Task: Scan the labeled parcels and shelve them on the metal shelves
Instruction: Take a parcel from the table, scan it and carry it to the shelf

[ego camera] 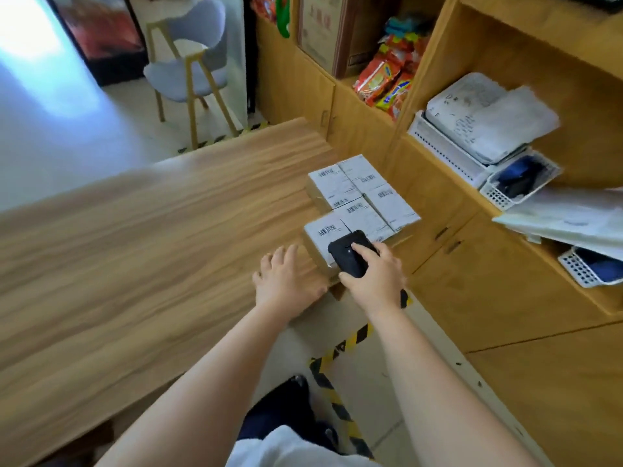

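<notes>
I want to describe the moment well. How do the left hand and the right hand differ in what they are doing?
The left hand lies flat on the table with fingers spread, holding nothing. The right hand grips a black scanner, with one finger on top of it. The left hand is beside the nearest parcel; the right hand holds the scanner over it. Both are bare and reach forward.

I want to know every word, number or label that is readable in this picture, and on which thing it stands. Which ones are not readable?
No text can be read with certainty.
Parcels on the table: white labels with barcodes; print too small and blurred.
Framed sign on the wooden shelf: blurred characters, unreadable.
Snack packets: brand print blurred.
Papers in the white tray: handwriting too small.
Scanner in the right hand: no text visible.
</notes>
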